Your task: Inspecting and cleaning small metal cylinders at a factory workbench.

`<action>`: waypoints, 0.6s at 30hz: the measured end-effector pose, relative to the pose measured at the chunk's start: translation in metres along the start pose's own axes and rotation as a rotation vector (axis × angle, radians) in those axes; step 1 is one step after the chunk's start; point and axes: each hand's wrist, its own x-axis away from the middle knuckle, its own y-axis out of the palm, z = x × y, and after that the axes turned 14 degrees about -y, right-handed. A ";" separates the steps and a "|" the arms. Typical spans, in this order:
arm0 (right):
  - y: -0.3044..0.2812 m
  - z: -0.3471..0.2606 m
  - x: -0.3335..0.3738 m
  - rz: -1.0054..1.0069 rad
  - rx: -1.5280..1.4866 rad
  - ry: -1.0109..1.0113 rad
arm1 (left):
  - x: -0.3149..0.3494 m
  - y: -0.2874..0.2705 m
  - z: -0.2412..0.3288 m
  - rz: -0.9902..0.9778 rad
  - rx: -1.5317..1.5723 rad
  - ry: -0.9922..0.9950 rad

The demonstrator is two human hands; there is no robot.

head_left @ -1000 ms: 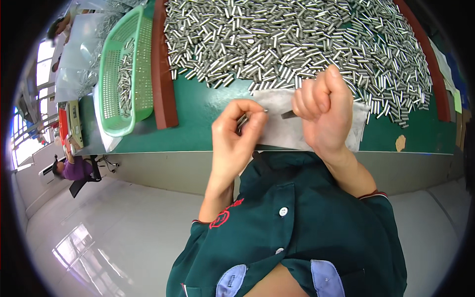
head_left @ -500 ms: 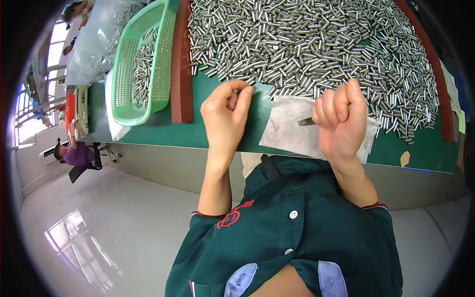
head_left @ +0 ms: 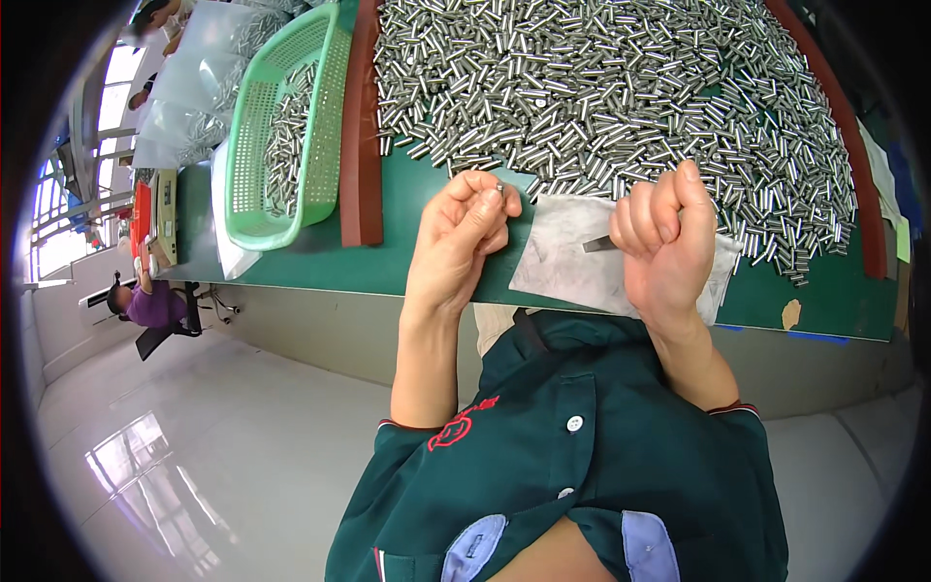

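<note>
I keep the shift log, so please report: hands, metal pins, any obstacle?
Left hand pinches small metal piece. Right hand closed around flat dark strip, over grey cloth. Metal pins spread beyond both hands. No obstacle visible.

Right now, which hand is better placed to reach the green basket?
Left, I'd judge: the left hand is nearer the green basket and seems to pinch a small metal pin. The right hand is farther off, holding a flat metal strip over the pale cloth.
</note>
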 end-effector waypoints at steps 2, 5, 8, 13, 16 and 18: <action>0.001 0.000 0.000 -0.002 -0.003 -0.001 | -0.002 -0.002 -0.003 -0.003 0.042 -0.008; 0.000 0.000 0.001 0.003 -0.029 -0.010 | -0.002 -0.004 -0.004 -0.010 0.089 -0.021; -0.001 0.000 0.001 0.007 -0.055 -0.014 | -0.003 -0.004 -0.004 -0.017 0.096 -0.024; -0.001 0.000 0.000 0.015 -0.052 -0.007 | 0.001 -0.004 0.000 -0.011 0.102 -0.061; -0.001 0.001 0.000 0.023 -0.065 -0.001 | 0.007 -0.005 0.006 0.033 0.225 0.017; 0.000 0.000 0.000 0.005 -0.005 0.009 | 0.006 -0.015 0.010 0.082 0.102 0.124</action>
